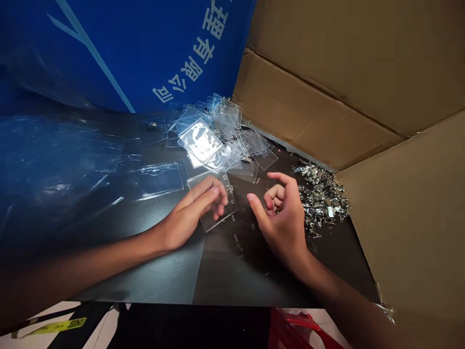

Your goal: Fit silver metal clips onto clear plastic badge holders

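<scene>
My left hand (194,213) curls over a clear plastic badge holder (214,223), its fingertips wrapping the holder's right edge. My right hand (281,218) hovers just right of that holder, with fingers curled and thumb stretched left. Nothing shows in it, though the curled fingers could hide something small. A heap of small shiny metal clips (321,196) lies to the right of my right hand. Further up, a loose pile of clear badge holders (221,135) overlaps itself. Another single holder (160,180) lies flat to the left of my left hand.
Both hands work over a black tabletop (152,274), with tiny metal bits (236,241) scattered near them. Brown cardboard flaps (308,111) wall off the right and back. Blue printed plastic sheeting (109,48) and clear film (54,165) rise on the left. A red object (301,329) sits below the table edge.
</scene>
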{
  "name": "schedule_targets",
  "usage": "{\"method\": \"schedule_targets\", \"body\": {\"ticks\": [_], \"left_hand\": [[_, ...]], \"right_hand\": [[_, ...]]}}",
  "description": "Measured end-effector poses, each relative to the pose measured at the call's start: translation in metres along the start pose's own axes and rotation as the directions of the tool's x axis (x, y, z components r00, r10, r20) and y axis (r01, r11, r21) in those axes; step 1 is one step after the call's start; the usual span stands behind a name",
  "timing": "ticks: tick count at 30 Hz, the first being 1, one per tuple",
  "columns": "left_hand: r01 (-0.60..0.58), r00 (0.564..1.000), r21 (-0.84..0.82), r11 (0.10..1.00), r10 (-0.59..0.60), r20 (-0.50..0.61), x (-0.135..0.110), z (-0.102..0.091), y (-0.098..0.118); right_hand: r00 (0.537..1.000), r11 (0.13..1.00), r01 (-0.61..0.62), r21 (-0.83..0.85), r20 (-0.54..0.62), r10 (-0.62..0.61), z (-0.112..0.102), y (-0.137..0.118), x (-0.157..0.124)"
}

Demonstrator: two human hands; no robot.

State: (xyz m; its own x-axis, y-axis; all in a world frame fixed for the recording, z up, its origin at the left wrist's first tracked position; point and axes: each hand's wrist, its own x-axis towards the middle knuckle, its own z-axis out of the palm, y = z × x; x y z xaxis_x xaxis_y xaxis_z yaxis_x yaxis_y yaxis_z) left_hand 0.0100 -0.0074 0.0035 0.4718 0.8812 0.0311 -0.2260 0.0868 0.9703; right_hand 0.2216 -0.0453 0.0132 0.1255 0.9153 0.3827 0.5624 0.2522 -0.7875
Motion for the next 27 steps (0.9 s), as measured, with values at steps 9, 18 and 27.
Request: {"method": "schedule_targets", "body": {"ticks": [9, 18, 27], "left_hand": [[-0.033, 0.976, 0.047, 0.998, 0.023, 0.216, -0.012, 0.003, 0.008], [-0.246, 0.968, 0.57, 0.784, 0.17, 0.184, -0.007, -0.008, 0.015], [-0.498, 0.866, 0.731, 0.467, 0.214, 0.453, 0.007, -0.032, 0.011]], "right_hand": [[0.884, 0.886, 0.42, -0.196, 0.309, -0.35, 0.004, -0.021, -0.016], [0.982, 0.946, 0.159, -0.282, 0.146, -0.121, -0.026, -0.014, 0.074], [0.98, 0.836, 0.198, -0.512, 0.091, -0.177, 0.008, 0.006, 0.198]]}}
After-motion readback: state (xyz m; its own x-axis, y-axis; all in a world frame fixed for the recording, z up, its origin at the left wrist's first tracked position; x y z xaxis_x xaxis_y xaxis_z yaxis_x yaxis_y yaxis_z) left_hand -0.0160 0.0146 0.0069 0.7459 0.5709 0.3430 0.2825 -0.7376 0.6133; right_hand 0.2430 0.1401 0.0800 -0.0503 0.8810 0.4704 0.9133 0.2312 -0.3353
